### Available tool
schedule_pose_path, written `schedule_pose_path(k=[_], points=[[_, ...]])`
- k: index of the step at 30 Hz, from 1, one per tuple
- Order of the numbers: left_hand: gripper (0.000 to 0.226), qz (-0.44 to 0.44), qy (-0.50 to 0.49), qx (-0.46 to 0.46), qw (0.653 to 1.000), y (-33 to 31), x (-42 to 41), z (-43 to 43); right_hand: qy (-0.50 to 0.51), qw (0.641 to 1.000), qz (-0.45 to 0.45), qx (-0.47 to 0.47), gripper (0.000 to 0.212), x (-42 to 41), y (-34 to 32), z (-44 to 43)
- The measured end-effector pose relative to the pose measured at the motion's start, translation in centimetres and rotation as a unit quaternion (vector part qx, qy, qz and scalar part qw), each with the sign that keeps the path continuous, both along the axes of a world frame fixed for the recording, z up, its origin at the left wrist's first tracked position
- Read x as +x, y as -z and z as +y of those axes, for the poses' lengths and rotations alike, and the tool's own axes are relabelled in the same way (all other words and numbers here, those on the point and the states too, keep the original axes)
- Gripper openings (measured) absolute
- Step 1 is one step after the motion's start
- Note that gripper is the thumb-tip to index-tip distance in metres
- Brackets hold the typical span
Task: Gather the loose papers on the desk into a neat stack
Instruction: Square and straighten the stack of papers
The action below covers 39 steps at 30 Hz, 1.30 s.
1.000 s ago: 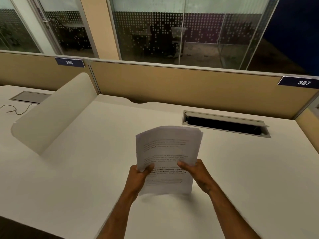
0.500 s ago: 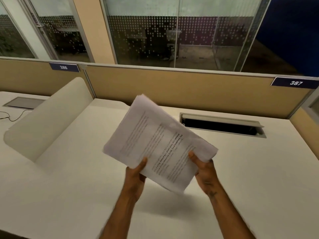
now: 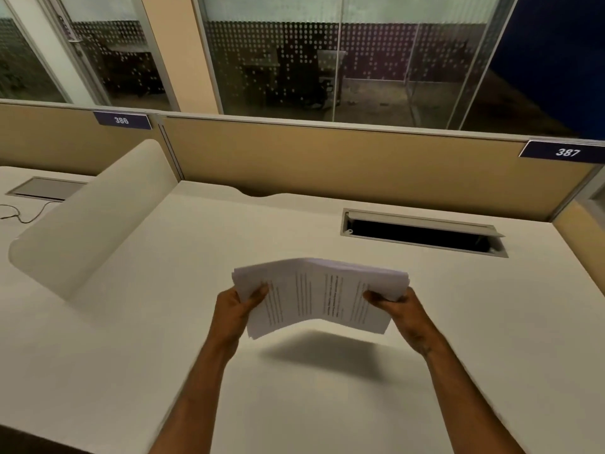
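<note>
A stack of printed white papers (image 3: 319, 294) hangs in the air above the white desk (image 3: 474, 322), turned sideways so the text lines run up and down. It arches upward along its middle. My left hand (image 3: 237, 308) grips the stack's left end, thumb on top. My right hand (image 3: 397, 306) grips the right end the same way. The stack casts a shadow on the desk just below and in front of it. No loose sheets lie on the desk in view.
An open cable slot (image 3: 422, 232) is cut into the desk behind the papers, to the right. A curved white divider (image 3: 95, 217) stands at the left. Tan partition panels (image 3: 327, 158) close off the back and right. A thin cable (image 3: 23, 214) lies on the neighbouring desk.
The stack has turned from upright, through a diagonal tilt, to lying sideways. My hands have moved apart to its two short ends, and it now bows upward.
</note>
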<state>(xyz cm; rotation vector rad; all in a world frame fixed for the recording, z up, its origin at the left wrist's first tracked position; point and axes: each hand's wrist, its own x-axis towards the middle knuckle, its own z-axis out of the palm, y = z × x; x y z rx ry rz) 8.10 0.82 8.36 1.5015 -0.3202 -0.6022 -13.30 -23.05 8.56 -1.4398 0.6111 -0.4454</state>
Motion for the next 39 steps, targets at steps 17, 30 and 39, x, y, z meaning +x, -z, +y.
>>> schedule_pose_path(k=[17, 30, 39], points=[[0.005, 0.034, -0.046, 0.065, 0.996, 3.4, -3.6, -0.5, -0.004, 0.994, 0.086, 0.065, 0.081, -1.3, 5.1, 1.3], [0.049, 0.227, -0.056, -0.223, 0.946, -0.4, -6.1, -4.4, 0.053, 0.97, -0.17, 0.164, 0.035, 3.9, -3.5, 4.0], [0.108, 0.0, -0.008, 0.003, 1.0, -0.5, 0.6, -0.1, 0.055, 0.995, -0.062, 0.064, 0.018, 3.2, -3.9, 1.7]])
